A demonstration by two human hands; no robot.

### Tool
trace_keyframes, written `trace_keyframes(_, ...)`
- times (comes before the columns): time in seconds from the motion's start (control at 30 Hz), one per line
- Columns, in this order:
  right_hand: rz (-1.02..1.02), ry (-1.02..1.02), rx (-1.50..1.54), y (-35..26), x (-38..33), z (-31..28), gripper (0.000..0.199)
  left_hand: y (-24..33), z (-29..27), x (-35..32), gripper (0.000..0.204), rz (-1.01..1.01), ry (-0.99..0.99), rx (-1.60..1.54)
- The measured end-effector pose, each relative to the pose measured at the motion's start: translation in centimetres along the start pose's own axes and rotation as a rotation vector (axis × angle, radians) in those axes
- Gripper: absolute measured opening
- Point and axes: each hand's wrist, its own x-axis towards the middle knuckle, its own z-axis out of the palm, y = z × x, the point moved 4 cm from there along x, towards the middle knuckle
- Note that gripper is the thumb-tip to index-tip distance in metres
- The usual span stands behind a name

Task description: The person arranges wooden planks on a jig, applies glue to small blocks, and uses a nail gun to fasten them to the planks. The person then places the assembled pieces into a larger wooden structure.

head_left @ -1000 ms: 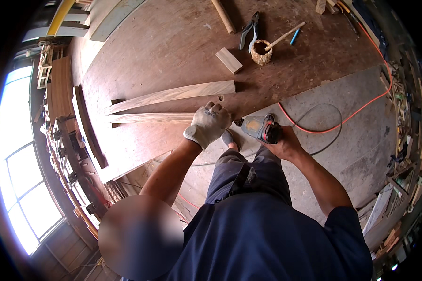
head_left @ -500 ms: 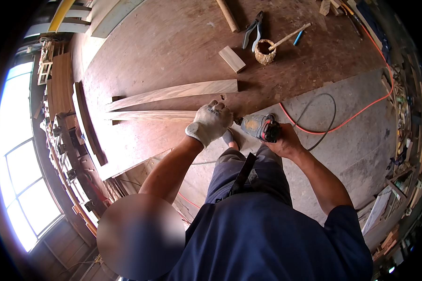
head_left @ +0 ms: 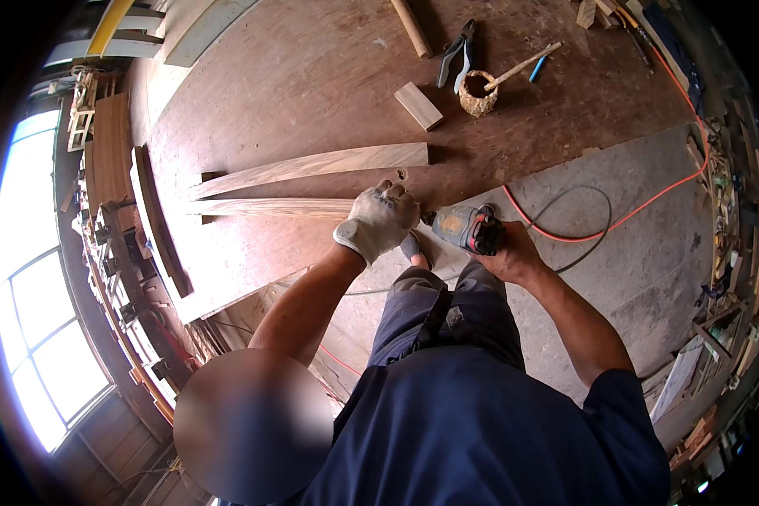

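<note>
1. Head view looks straight down on you, standing at the edge of a broad brown plywood platform (head_left: 312, 76) that borders the grey concrete floor (head_left: 649, 244).
2. Your left hand (head_left: 379, 221), in a pale work glove, is closed over the near end of the lower wooden strip (head_left: 270, 207), pressing it down onto the platform.
3. Your right hand (head_left: 508, 253), bare, is wrapped around the body of a corded power tool (head_left: 468, 228) with a dark housing and a red part at its rear; the tool's nose points left, toward the gloved hand and the end of the strip.
4. Whether the tool's tip touches the wood you cannot tell, since the glove hides that spot.
5. A second, longer tapered board (head_left: 320, 165) lies just beyond the lower strip, running nearly parallel to it and slightly apart.
6. An orange cable (head_left: 649, 207) and a thin dark cord (head_left: 582, 198) loop across the concrete to your right, running toward the tool.
7. Farther up the platform lie a small wood block (head_left: 418, 105), a pair of pliers (head_left: 457, 57), a coil of twine (head_left: 477, 94) with a stick laid across it, and a round wooden handle (head_left: 411, 28), all well apart from your hands.
</note>
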Motion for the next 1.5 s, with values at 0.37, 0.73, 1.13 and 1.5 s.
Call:
trace_keyframes(0.37,0.052,-0.048,-0.022,0.1,-0.2,0.1,0.032,-0.1,0.5,0.0,0.012,0.012,-0.003,0.0)
trace_keyframes(0.73,0.052,0.014,-0.098,-1.3,-1.2,-1.5,0.034,-0.1,0.0,0.0,0.01,-0.013,-0.066,-0.007)
trace_keyframes(1.13,0.167,-0.017,-0.127,-9.3,2.5,-4.5,0.039,-0.8,1.3,-3.6,0.032,-0.134,0.109,-0.022)
trace_keyframes(1.5,0.256,-0.323,-0.243,-18.6,14.5,0.3,0.025,-0.4,4.7,-2.1,0.026,-0.315,0.007,-0.143)
